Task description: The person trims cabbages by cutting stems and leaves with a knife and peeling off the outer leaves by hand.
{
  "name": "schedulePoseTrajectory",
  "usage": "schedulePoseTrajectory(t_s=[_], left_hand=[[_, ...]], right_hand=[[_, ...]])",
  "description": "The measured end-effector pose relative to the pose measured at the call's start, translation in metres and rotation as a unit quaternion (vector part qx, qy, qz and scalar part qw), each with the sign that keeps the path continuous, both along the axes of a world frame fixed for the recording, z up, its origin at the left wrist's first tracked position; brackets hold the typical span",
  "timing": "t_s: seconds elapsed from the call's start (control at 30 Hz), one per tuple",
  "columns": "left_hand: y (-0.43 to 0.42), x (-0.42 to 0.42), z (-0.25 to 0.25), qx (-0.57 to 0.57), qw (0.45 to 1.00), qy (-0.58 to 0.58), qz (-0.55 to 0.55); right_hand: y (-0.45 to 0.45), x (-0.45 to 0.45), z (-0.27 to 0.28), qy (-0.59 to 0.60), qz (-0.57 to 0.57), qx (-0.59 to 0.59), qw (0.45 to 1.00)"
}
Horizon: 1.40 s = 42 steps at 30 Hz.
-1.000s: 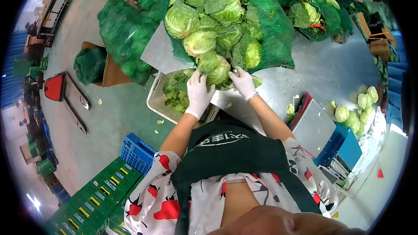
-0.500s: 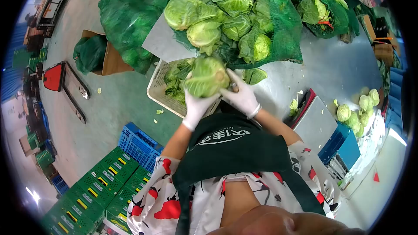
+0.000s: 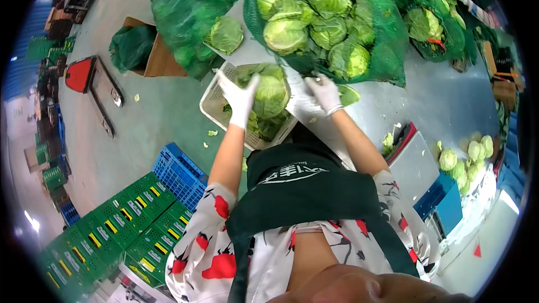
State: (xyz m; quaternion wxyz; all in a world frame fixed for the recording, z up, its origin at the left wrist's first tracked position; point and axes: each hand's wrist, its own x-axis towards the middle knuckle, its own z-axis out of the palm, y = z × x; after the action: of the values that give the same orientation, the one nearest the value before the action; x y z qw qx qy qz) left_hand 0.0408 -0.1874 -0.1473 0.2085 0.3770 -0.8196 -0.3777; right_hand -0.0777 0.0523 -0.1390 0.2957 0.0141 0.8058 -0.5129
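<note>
My left hand (image 3: 240,100), in a white glove, has its fingers spread over the left side of a white basket (image 3: 212,104). Beside its thumb is a rounded green piece (image 3: 270,94), either a cabbage or large outer leaves; contact is unclear. Loose leaves lie below it in the basket. My right hand (image 3: 324,94), also gloved, is closed around a small dark object, too small to name, over the metal table's front edge. A single cabbage (image 3: 226,35) is at the table's left edge. Cabbages (image 3: 285,35) fill an open green net bag (image 3: 387,39) beyond my hands.
A full net bag (image 3: 182,19) stands left, near a cardboard box (image 3: 163,59). A cut leaf (image 3: 348,95) lies right of my right hand. Several cabbages (image 3: 448,159) are far right. Another person's sleeve (image 3: 480,14) shows top right. Green crates (image 3: 135,207) stand lower left.
My left hand has opened and moved left; my right hand has moved apart from it, to the right. A cabbage now shows at the table's left edge. The whole view has shifted.
</note>
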Motion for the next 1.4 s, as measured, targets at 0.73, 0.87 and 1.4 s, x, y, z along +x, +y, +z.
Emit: schedulePoseTrajectory(t_s=[0.73,0.87,1.4], left_hand=[[-0.065,-0.087,0.017,0.188,0.951,0.247,-0.002],[-0.033,0.009,0.026,0.22,0.957,-0.054,-0.179],[0.051,0.001,0.018,0.176,0.977,-0.104,-0.059]], right_hand=[[-0.074,0.039,0.003,-0.183,-0.014,-0.109,0.977],[-0.068,0.036,-0.009,-0.173,-0.017,-0.111,0.978],[-0.011,0.056,0.002,0.203,0.229,0.17,0.937]])
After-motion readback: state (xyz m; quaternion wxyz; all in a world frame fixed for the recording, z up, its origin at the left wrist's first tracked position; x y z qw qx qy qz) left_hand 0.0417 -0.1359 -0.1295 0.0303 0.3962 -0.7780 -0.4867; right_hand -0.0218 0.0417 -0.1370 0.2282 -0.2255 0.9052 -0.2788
